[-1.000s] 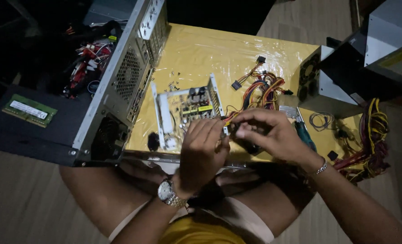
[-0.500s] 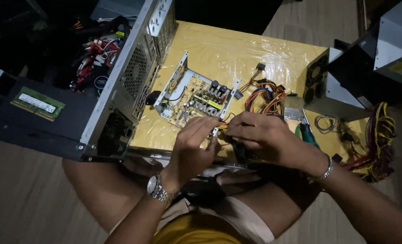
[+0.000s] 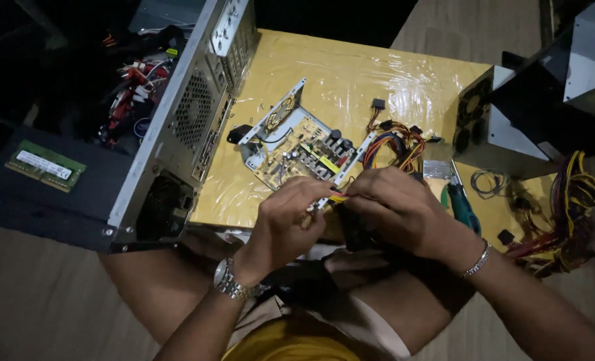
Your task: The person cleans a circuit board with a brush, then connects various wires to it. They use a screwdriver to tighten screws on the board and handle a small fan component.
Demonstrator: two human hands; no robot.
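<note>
The open power supply board in its grey metal tray (image 3: 296, 148) has swung further round and now lies tilted beside the grey computer case (image 3: 177, 127) on the yellow plastic-wrapped worktop (image 3: 351, 73); the left hand (image 3: 285, 224) (wristwatch below it) and right hand (image 3: 394, 210) meet at the near edge, fingers pinched shut on a yellow wire end (image 3: 337, 197); the bundle of coloured cables (image 3: 397, 144) trails behind them; a green-handled screwdriver (image 3: 463, 207) lies just right.

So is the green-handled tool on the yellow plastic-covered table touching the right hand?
Cannot tell. In the head view the green-handled tool runs right up against the right hand, which hides its lower end.
</note>
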